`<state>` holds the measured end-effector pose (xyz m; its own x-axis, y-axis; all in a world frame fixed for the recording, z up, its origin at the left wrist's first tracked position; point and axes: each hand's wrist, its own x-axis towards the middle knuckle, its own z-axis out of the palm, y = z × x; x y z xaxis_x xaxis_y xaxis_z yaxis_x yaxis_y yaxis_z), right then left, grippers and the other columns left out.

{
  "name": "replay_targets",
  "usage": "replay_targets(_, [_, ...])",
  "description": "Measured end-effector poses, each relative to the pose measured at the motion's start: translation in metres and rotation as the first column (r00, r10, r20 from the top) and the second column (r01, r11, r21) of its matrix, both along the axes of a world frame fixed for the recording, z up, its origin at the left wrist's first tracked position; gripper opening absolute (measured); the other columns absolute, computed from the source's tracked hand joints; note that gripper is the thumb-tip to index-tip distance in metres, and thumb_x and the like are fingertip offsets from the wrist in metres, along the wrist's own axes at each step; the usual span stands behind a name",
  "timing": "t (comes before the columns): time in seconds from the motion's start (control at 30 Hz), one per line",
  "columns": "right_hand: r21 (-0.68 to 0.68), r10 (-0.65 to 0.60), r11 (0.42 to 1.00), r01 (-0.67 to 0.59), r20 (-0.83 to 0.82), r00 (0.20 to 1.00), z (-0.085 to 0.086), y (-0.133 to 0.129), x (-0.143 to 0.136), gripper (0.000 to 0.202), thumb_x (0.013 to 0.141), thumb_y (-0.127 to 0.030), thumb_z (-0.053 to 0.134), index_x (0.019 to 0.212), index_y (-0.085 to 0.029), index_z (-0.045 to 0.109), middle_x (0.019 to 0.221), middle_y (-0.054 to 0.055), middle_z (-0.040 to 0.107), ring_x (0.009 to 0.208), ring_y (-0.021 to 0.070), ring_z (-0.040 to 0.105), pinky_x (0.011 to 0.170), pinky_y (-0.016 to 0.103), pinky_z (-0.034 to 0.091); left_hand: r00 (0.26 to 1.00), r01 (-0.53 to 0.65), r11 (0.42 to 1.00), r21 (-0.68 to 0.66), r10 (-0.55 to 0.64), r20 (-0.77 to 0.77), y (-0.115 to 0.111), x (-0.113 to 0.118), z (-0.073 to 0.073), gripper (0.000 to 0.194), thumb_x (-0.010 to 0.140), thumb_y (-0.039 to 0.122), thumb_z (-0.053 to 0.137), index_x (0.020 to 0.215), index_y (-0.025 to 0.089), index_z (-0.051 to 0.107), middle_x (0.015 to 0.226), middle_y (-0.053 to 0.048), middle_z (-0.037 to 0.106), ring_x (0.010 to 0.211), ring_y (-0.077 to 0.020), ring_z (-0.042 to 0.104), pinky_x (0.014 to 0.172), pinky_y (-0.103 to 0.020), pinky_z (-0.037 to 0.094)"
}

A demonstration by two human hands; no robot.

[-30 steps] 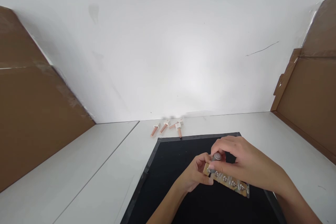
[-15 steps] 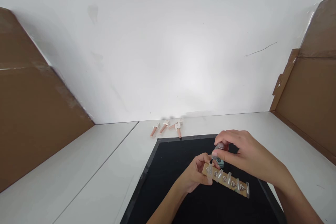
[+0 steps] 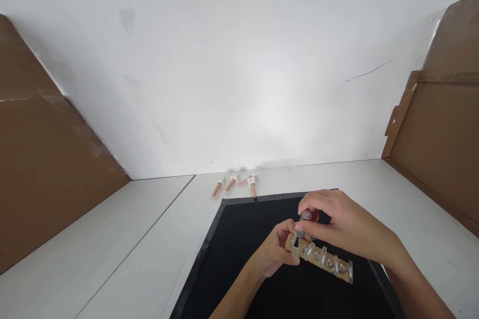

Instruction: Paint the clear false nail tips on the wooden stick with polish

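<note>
My left hand (image 3: 277, 251) pinches the left end of a tan strip (image 3: 325, 262) above the black mat. Clear, nail-shaped plastic tips stand in a row along the strip, with round metal pieces between them. My right hand (image 3: 333, 217) is closed around the grey cap of a nail polish brush (image 3: 302, 224). The brush's dark end points down and meets the leftmost clear tip (image 3: 295, 249). Behind my right fingers most of a small teal object is hidden.
Several pink sticks with white square ends (image 3: 233, 179) lie behind the black mat (image 3: 239, 229) on the white table (image 3: 149, 239). A white wall (image 3: 239, 70) rises at the back. Brown cardboard panels stand at the left (image 3: 56, 159) and right (image 3: 441, 134).
My right hand has moved down and left, bringing the brush lower against the leftmost clear tip. The teal object is now more covered. The whole view has shifted slightly.
</note>
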<state>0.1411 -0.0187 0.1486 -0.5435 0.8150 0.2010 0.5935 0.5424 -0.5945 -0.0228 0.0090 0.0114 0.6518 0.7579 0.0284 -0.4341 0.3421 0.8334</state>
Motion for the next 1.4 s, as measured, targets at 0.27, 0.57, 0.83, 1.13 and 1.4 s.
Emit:
replay_targets(0.27, [0.044, -0.062, 0.997, 0.063, -0.028, 0.998, 0.002, -0.002, 0.002, 0.016, 0.085, -0.023, 0.050, 0.070, -0.020, 0.052, 0.067, -0.001, 0.060, 0.057, 0.0116, 0.053, 0.049, 0.021, 0.039, 0.998, -0.017, 0.999, -0.030, 0.019, 0.065, -0.001, 0.000, -0.004, 0.039, 0.038, 0.010, 0.083, 0.066, 0.016, 0.055, 0.073, 0.002, 0.065, 0.066, -0.0099, 0.058, 0.060, -0.021, 0.041])
replay_targets(0.57, [0.009, -0.093, 0.995, 0.094, -0.095, 0.991, 0.006, -0.008, 0.011, 0.012, 0.086, -0.028, 0.052, 0.081, -0.021, 0.060, 0.069, 0.001, 0.063, 0.061, 0.0143, 0.057, 0.044, 0.021, 0.036, 0.997, -0.011, 0.999, 0.043, 0.008, 0.080, 0.000, 0.001, -0.002, 0.037, 0.042, 0.013, 0.082, 0.069, 0.017, 0.056, 0.078, 0.001, 0.063, 0.067, -0.0101, 0.057, 0.060, -0.022, 0.040])
replay_targets(0.83, [-0.044, -0.057, 0.998, 0.050, -0.161, 0.985, 0.007, -0.009, 0.016, 0.013, 0.088, -0.025, 0.049, 0.087, -0.023, 0.061, 0.081, 0.003, 0.067, 0.072, 0.0163, 0.059, 0.041, 0.019, 0.034, 0.996, -0.015, 0.998, 0.060, 0.009, 0.086, -0.001, 0.000, -0.003, 0.038, 0.045, 0.016, 0.082, 0.069, 0.016, 0.053, 0.079, 0.001, 0.061, 0.067, -0.0099, 0.055, 0.058, -0.021, 0.038])
replay_targets(1.13, [0.015, -0.041, 0.999, 0.047, -0.278, 0.960, 0.008, -0.012, 0.018, 0.012, 0.089, -0.023, 0.047, 0.078, -0.023, 0.051, 0.071, 0.000, 0.054, 0.065, 0.0147, 0.051, 0.049, 0.022, 0.038, 0.993, -0.043, 0.999, 0.025, 0.040, 0.111, -0.002, 0.001, -0.003, 0.038, 0.046, 0.015, 0.082, 0.069, 0.016, 0.051, 0.078, 0.001, 0.060, 0.065, -0.0082, 0.054, 0.060, -0.021, 0.039])
replay_targets(1.4, [-0.025, -0.081, 0.997, 0.077, -0.259, 0.963, 0.005, -0.012, 0.017, 0.017, 0.090, -0.027, 0.047, 0.074, -0.023, 0.045, 0.067, -0.002, 0.053, 0.057, 0.0118, 0.049, 0.043, 0.019, 0.033, 0.989, -0.058, 0.998, -0.015, 0.060, 0.134, -0.004, 0.001, 0.001, 0.036, 0.045, 0.014, 0.081, 0.067, 0.016, 0.053, 0.078, 0.001, 0.061, 0.067, -0.0082, 0.055, 0.059, -0.020, 0.040])
